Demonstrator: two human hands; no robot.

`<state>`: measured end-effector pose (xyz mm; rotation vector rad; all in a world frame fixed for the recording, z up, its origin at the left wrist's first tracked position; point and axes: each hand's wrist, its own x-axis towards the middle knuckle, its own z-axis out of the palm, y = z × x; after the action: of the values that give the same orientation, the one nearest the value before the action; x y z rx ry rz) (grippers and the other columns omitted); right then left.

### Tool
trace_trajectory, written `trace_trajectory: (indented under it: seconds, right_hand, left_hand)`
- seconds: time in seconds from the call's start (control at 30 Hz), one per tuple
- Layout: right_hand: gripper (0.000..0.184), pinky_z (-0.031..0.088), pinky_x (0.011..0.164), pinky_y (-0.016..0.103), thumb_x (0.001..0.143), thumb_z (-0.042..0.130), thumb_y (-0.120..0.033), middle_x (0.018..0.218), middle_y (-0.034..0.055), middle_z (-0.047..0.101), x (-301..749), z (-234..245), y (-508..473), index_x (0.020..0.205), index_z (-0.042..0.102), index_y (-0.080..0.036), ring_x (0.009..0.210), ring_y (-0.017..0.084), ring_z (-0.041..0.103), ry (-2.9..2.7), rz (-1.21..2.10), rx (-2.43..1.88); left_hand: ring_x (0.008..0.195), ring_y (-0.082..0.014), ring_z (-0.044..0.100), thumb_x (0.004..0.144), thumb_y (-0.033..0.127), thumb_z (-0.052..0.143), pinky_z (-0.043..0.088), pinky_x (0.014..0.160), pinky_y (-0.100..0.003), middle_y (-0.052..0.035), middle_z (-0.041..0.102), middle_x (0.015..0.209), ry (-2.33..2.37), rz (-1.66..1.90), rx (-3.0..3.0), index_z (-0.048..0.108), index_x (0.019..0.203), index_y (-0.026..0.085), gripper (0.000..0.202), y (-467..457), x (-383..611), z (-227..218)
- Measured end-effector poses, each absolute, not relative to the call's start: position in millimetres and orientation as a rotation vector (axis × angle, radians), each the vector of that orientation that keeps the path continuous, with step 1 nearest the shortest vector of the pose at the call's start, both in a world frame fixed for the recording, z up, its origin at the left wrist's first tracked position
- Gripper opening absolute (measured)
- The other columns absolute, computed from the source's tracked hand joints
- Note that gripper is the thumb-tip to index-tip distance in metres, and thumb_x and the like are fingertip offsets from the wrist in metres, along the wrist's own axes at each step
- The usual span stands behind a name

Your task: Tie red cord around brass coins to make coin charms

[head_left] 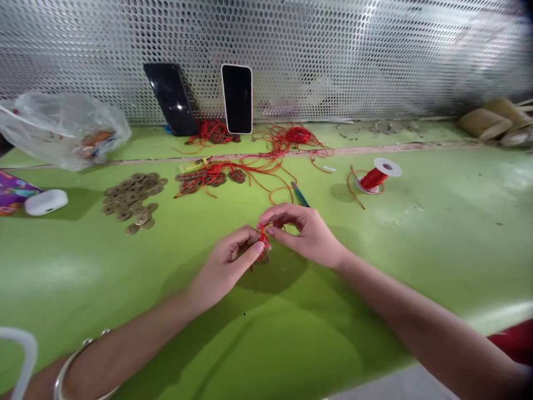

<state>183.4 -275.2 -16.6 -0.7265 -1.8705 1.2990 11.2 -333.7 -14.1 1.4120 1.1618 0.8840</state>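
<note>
My left hand (233,258) pinches a knotted red cord (263,240) between thumb and fingers, above the green table (266,344). Brownish coins (265,256) hang at the knot, partly covered by my fingers. On the other side, my right hand (302,230) is closed on the upper part of the same cord, thumb and forefinger together. Just beyond my right hand lies a dark green tool (300,194), perhaps thread snips, partly hidden. Red cords (250,166) trail over more coins (204,180) farther back.
A pile of loose brass-coloured coins (133,197) lies left. A spool of red cord (375,176) stands right. Two phones (238,100) lean on the perforated metal panel (291,50). A clear plastic bag (70,128) and a white case (46,202) sit far left.
</note>
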Motion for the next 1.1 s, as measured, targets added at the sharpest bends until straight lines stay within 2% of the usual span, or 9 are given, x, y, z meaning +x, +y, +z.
trace_trajectory:
  seconds: [0.2, 0.47, 0.67, 0.9, 1.1]
  right_hand:
    - [0.012, 0.052, 0.07, 0.024, 0.081, 0.06, -0.021, 0.083, 0.0031, 0.067, 181.2, -24.7, -271.5, 0.093, 0.061, -0.016, 0.074, 0.012, 0.063, -1.85, 1.307, -0.865]
    - [0.01, 0.051, 0.068, 0.024, 0.081, 0.056, -0.017, 0.081, 0.0036, 0.067, 178.8, -24.1, -276.0, 0.089, 0.062, -0.015, 0.071, 0.012, 0.062, -1.943, 1.322, -0.926]
    - [0.009, 0.05, 0.064, 0.023, 0.081, 0.056, -0.017, 0.078, 0.0034, 0.066, 177.8, -27.2, -276.7, 0.087, 0.063, -0.015, 0.068, 0.011, 0.061, -1.957, 1.282, -0.962]
    - [0.009, 0.049, 0.061, 0.022, 0.082, 0.056, -0.02, 0.076, 0.0026, 0.066, 177.4, -29.6, -277.4, 0.087, 0.063, -0.016, 0.066, 0.011, 0.06, -1.92, 1.254, -0.989]
    - [0.009, 0.052, 0.065, 0.023, 0.082, 0.056, -0.019, 0.076, 0.0027, 0.067, 175.3, -31.6, -276.0, 0.087, 0.062, -0.016, 0.068, 0.011, 0.064, -1.858, 1.291, -0.997]
  left_hand:
    - [0.073, -0.014, 0.058, 0.084, 0.035, 0.054, 0.045, 0.065, -0.024, 0.0003, 0.061, 0.074, 1.274, 0.933, 1.358, 0.064, 0.084, 0.019, 0.019, -334.8, 9.9, -14.6]
    - [0.061, -0.0119, 0.05, 0.088, 0.039, 0.047, 0.039, 0.055, -0.022, 0.0009, 0.058, 0.066, 1.381, 1.025, 1.36, 0.066, 0.077, 0.018, 0.03, -334.8, 8.0, -16.4]
    - [0.061, -0.0126, 0.049, 0.086, 0.037, 0.052, 0.038, 0.054, -0.022, 0.0011, 0.055, 0.066, 1.387, 0.97, 1.315, 0.063, 0.076, 0.018, 0.024, -337.6, 10.0, -14.7]
    - [0.079, -0.0144, 0.056, 0.088, 0.031, 0.051, 0.043, 0.072, -0.023, 0.0004, 0.063, 0.084, 1.294, 0.887, 1.451, 0.063, 0.087, 0.021, 0.016, -339.5, 7.9, -16.8]
    - [0.093, -0.0174, 0.059, 0.089, 0.034, 0.049, 0.044, 0.085, -0.029, -0.0017, 0.065, 0.092, 1.248, 0.921, 1.331, 0.061, 0.091, 0.023, 0.017, -338.1, 5.4, -18.3]
